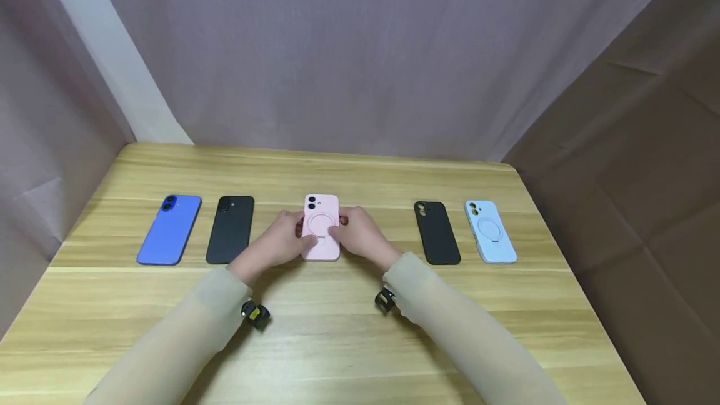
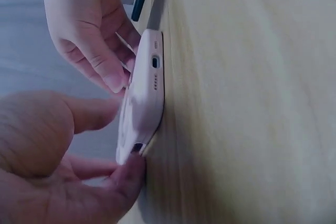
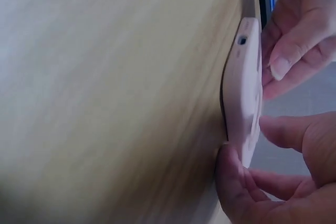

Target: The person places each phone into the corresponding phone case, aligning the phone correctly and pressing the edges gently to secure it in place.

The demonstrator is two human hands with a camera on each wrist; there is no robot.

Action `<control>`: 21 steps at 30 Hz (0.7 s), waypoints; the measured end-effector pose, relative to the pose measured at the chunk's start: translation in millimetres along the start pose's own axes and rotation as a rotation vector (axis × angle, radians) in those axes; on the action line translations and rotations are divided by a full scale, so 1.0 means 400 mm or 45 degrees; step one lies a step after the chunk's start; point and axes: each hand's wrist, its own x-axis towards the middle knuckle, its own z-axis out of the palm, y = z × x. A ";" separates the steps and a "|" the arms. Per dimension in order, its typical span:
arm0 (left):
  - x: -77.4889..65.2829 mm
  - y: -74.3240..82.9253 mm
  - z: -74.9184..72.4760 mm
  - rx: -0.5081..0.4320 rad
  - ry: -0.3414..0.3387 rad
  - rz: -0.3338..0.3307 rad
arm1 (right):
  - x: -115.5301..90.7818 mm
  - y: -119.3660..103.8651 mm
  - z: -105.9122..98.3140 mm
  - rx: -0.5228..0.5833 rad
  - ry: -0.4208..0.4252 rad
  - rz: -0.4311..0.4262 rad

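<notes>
A phone in a pink case (image 1: 322, 253) lies back up at the middle of the table, its two camera lenses at the far end and a ring on its back. My left hand (image 1: 281, 240) pinches its left edge, thumb over the back and fingers at the side. On the opposite edge, my right hand (image 1: 362, 233) grips it the same way. The left wrist view shows the port in the end of the pink case (image 2: 149, 90) facing me. Low along the table, the fingertips (image 3: 228, 163) of my right hand press the case's side in the right wrist view.
Left of my hands lie a blue phone (image 1: 170, 230) and a black phone (image 1: 230, 230), backs up. To the right are a black phone case (image 1: 437, 233) and a light blue case (image 1: 490, 232) with a ring. A curtain (image 1: 337, 55) hangs behind the wooden table (image 1: 315, 349).
</notes>
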 end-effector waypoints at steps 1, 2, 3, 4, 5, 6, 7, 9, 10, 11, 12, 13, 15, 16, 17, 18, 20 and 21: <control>-0.003 -0.002 -0.002 0.001 0.024 -0.008 | -0.003 0.005 -0.005 0.008 0.008 0.022; -0.008 -0.002 -0.006 0.017 0.058 -0.016 | -0.006 0.010 -0.012 0.016 0.019 0.043; -0.012 -0.005 -0.011 0.038 0.098 -0.028 | -0.010 0.016 -0.021 0.020 0.030 0.067; -0.017 -0.006 -0.018 0.070 0.142 -0.040 | -0.013 0.025 -0.032 0.013 0.050 0.085; -0.023 -0.008 -0.027 0.106 0.186 -0.051 | -0.018 0.034 -0.044 0.003 0.068 0.096; -0.028 -0.012 -0.036 0.141 0.224 -0.061 | -0.022 0.044 -0.058 0.001 0.082 0.107; -0.032 -0.015 -0.045 0.174 0.254 -0.078 | -0.027 0.054 -0.073 -0.006 0.097 0.116; -0.041 -0.026 -0.064 0.244 0.302 -0.108 | -0.040 0.076 -0.104 -0.035 0.131 0.141; -0.045 -0.033 -0.073 0.276 0.317 -0.118 | -0.048 0.088 -0.120 -0.060 0.145 0.151; -0.050 -0.040 -0.081 0.300 0.326 -0.128 | -0.057 0.100 -0.136 -0.080 0.154 0.166; -0.055 -0.048 -0.087 0.324 0.335 -0.135 | -0.065 0.112 -0.151 -0.101 0.164 0.182; -0.059 -0.056 -0.093 0.348 0.346 -0.135 | -0.074 0.126 -0.165 -0.125 0.174 0.193; -0.067 -0.073 -0.105 0.387 0.356 -0.135 | -0.091 0.152 -0.193 -0.166 0.190 0.216; -0.072 -0.081 -0.111 0.405 0.358 -0.140 | -0.098 0.165 -0.205 -0.186 0.198 0.228; -0.077 -0.089 -0.117 0.428 0.363 -0.145 | -0.105 0.177 -0.215 -0.203 0.206 0.240; -0.081 -0.096 -0.123 0.444 0.367 -0.153 | -0.110 0.189 -0.224 -0.219 0.213 0.254; -0.091 -0.105 -0.134 0.467 0.370 -0.175 | -0.120 0.208 -0.239 -0.250 0.222 0.286; -0.095 -0.109 -0.138 0.477 0.368 -0.186 | -0.124 0.218 -0.244 -0.269 0.225 0.302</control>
